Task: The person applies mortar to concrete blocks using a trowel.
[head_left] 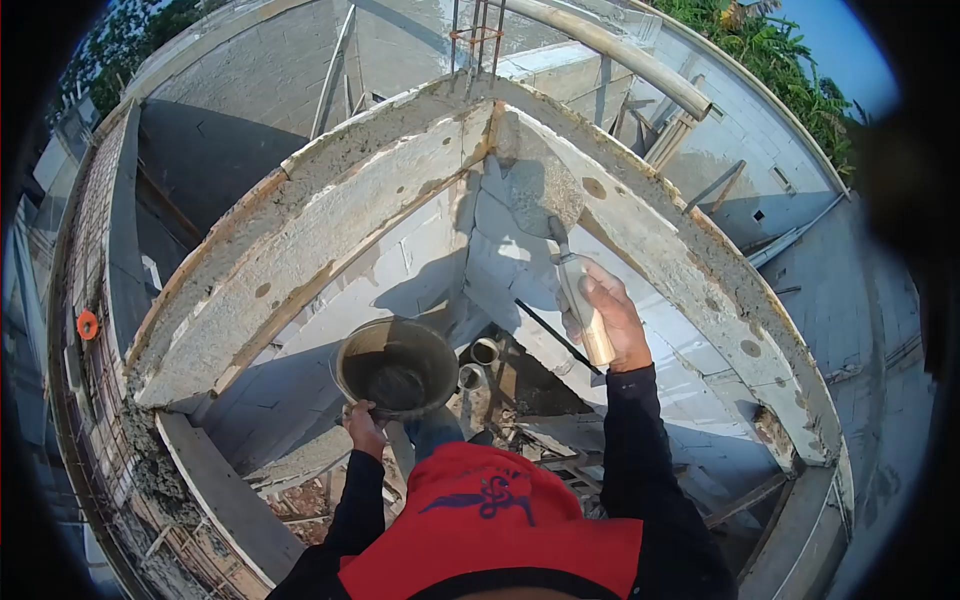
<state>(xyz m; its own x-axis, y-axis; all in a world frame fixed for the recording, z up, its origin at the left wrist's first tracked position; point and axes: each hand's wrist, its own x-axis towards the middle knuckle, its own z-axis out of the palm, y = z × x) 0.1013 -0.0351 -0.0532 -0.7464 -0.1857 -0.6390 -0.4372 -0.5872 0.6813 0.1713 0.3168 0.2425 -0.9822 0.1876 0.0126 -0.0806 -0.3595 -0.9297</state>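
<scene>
Near the corner where two concrete beams meet, a trowel points forward, its handle wrapped in the closed right hand. Lower down, the left hand curls around a bucket's near edge. Beyond, rebar rises from the corner.
</scene>
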